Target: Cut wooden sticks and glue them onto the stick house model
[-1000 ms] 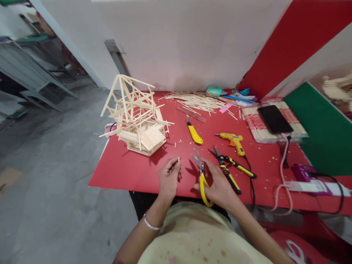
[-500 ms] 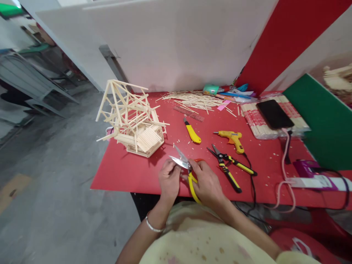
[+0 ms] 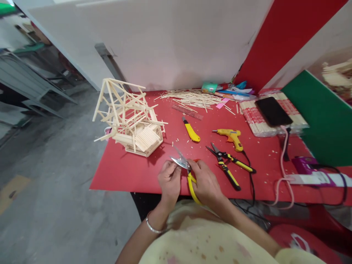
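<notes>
My right hand [image 3: 206, 182] is closed round the yellow and orange handles of a pair of scissors [image 3: 184, 164], whose blades stand a little apart and point up and left. Beside the lower blade, my left hand [image 3: 169, 180] is pinched; whatever sits between its fingertips is too small or hidden to make out. A model house of thin wooden sticks [image 3: 132, 121] stands to the left on the red tabletop [image 3: 123, 176]. Beyond the scissors lies a yellow utility knife [image 3: 191, 131].
Right of my hands lie yellow-black snips [image 3: 227, 165] and a yellow glue gun [image 3: 231, 137] with a black cord. Loose sticks [image 3: 192, 98] and a clear ruler [image 3: 188, 112] lie at the back. A phone [image 3: 273, 111] rests on packs of sticks [image 3: 253, 123]; small offcuts are scattered about.
The scissor blades have come slightly closer together and shifted a little beside my left fingertips. The whole view has moved slightly; the things on the table have stayed in place.
</notes>
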The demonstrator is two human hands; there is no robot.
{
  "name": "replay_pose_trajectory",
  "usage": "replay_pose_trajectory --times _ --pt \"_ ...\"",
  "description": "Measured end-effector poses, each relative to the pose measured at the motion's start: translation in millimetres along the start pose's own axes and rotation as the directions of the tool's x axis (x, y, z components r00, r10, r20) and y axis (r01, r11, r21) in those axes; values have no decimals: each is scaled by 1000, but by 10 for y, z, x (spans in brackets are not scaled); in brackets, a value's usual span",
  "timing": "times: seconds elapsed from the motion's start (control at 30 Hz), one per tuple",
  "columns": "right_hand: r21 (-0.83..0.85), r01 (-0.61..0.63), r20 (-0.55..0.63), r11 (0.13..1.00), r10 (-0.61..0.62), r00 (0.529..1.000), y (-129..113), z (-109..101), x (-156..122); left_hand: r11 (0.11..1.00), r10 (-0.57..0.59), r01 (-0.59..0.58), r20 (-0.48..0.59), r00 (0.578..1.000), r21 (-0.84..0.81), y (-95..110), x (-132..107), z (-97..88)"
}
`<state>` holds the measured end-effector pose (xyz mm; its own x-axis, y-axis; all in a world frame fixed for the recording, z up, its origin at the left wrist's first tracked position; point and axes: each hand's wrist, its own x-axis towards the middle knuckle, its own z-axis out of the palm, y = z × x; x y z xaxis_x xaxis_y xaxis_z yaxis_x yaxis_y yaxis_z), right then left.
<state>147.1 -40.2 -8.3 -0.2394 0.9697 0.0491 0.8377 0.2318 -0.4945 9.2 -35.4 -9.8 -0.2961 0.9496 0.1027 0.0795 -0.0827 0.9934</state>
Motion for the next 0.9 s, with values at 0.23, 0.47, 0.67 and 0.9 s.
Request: replay_pose_trajectory --times 0.23,0.47,0.67,0.9 --pt "88 -38 94 995 30 995 48 67 -30 997 57 -56 -23 998 60 19 -4 -49" --pt "52 -24 65 998 20 998 -16 17 -25 991 93 -92 -2 996 101 -36 -1 -90" --pt "1 -29 93 1000 29 995 -43 22 -18 955 237 -231 -12 971 188 -87 -13 -128" --pt "-39 -55 190 998 62 980 -23 24 -35 975 157 -150 -32 987 166 -222 -58 -167"
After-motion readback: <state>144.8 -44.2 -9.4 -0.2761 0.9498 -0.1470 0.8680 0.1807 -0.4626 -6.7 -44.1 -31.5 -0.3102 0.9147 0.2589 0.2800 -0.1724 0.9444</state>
